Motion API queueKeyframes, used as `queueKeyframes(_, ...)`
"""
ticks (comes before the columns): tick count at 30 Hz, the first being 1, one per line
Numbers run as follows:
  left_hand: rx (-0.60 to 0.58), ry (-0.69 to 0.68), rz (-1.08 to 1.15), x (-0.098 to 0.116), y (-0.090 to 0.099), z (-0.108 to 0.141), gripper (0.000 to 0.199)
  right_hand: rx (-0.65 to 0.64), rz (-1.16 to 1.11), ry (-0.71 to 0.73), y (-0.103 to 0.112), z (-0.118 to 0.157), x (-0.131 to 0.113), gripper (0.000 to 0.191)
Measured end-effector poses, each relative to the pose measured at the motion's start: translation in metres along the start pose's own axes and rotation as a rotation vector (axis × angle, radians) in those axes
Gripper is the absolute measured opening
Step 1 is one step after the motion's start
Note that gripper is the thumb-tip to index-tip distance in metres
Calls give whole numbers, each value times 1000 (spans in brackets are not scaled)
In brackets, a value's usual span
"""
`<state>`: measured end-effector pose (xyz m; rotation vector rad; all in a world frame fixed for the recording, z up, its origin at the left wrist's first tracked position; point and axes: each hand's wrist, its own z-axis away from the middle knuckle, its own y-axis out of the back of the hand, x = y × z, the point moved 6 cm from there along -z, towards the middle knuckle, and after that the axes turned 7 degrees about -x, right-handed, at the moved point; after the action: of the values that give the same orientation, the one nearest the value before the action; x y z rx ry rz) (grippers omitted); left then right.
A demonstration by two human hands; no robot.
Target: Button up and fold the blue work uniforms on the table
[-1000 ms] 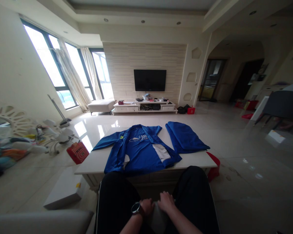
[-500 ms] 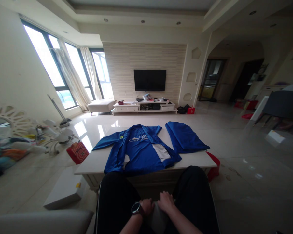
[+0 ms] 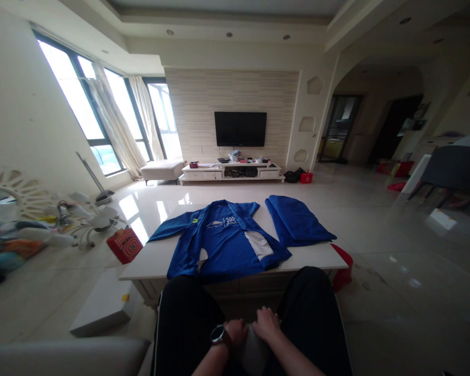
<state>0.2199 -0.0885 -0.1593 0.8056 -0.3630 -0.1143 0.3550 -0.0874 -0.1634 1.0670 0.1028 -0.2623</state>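
Note:
My left hand (image 3: 236, 331), with a dark watch (image 3: 218, 335) on its wrist, rests between my knees, fingers curled in and nothing visible in them. Close beside it, my right hand (image 3: 265, 324) lies against the inner side of my other leg, its fingers also bent and no object showing. Both hands are apart from the clothes. In front of my knees, a blue jacket (image 3: 227, 250) is spread on a white coffee table (image 3: 144, 263), one sleeve out to the left and white lettering inside. Right of it is a folded blue garment (image 3: 297, 222).
A red patterned box (image 3: 125, 245) stands at the table's left, and a white box (image 3: 102, 305) lies on the floor nearer me. Something red (image 3: 342, 266) sits by the table's right end. Farther off is a low white TV cabinet (image 3: 201, 175) under a television (image 3: 241, 129).

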Motion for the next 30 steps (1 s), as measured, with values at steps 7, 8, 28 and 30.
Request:
queueKeyframes(7, 2, 7, 0, 1, 1, 2, 53, -1, -2, 26, -1, 1, -1, 37)
queueKeyframes(8, 2, 6, 3, 1, 1, 2, 53, -3, -1, 32, -1, 1, -2, 37)
queueKeyframes(28, 1, 7, -4, 1, 1, 2, 57, -6, 20, -4, 0, 3, -2, 39)
queueKeyframes(30, -2, 8, -2, 2, 3, 4, 56, -8, 20, 13, -1, 2, -2, 39)
